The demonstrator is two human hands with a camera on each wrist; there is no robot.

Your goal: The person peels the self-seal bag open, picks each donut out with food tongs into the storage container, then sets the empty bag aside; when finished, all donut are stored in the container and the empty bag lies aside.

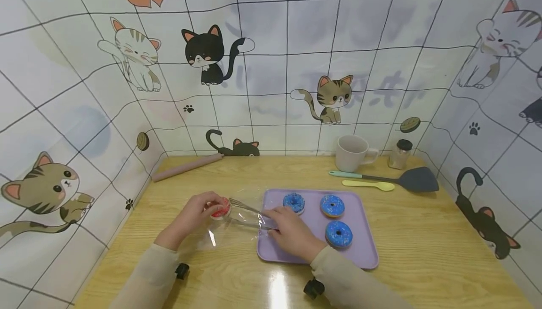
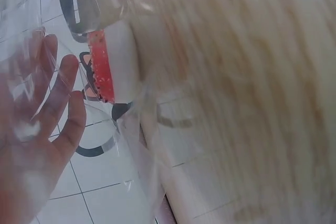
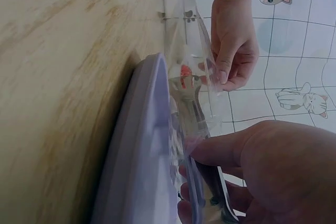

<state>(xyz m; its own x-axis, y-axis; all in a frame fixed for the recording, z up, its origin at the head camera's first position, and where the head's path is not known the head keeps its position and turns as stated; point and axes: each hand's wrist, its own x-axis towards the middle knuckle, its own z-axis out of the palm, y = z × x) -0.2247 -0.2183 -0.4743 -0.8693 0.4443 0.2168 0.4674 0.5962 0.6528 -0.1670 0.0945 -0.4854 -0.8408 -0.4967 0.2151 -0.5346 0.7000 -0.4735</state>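
Observation:
My left hand (image 1: 201,210) pinches the upper film of a clear plastic bag (image 1: 211,238), thumb against fingers in the right wrist view. Below these fingers is a doughnut (image 1: 221,208) with red, speckled icing and a white base. It lies within the bag, and in the left wrist view the icing (image 2: 102,66) faces the spread fingertips. Metal tongs (image 1: 247,207) reach into the bag from the right, their tips at the doughnut. My right hand (image 1: 294,233) grips the tongs over the left edge of a lilac tray (image 1: 313,258).
On the tray lie blue-iced doughnuts (image 1: 338,234). Behind it are a yellow spoon (image 1: 368,185), a dark spatula (image 1: 417,179), a mug (image 1: 351,154) and a black-lidded jar (image 1: 399,155). A pinkish rolling pin (image 1: 188,167) lies at the back left, near the cat-patterned wall.

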